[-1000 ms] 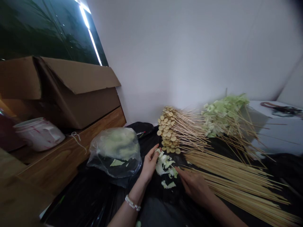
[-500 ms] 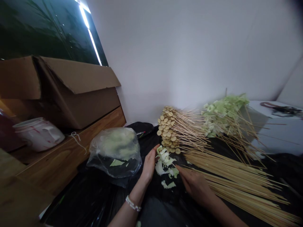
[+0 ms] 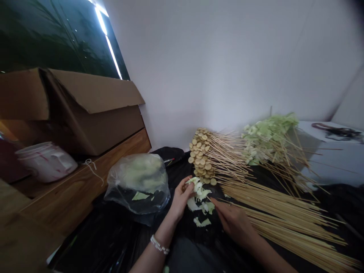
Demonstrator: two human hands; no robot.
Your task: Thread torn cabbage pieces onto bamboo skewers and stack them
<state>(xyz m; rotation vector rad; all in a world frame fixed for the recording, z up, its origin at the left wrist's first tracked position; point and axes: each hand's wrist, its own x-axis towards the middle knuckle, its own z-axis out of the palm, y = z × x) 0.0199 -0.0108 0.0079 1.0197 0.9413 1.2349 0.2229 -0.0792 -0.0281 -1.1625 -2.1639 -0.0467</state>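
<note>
Cabbage pieces [image 3: 199,199] lie between the left hand [image 3: 180,199], which cups and holds them, and the right hand [image 3: 233,220], pinching a bamboo skewer [image 3: 209,198] at their edge. Beneath is black plastic sheet [image 3: 193,250]; loose skewers [image 3: 284,216] spread rightward, beside skewered round slices [image 3: 201,155].

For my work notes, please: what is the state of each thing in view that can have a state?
Left hand: closed on cabbage pieces.
Right hand: pinching a bare skewer, tip at the cabbage.
Bare skewers: lying in a loose bundle.
Skewers of round slices: threaded, piled.
Cabbage skewers: threaded, piled.
Plastic bag: holding pale green leaves.
Cardboard box: flaps open.
</note>
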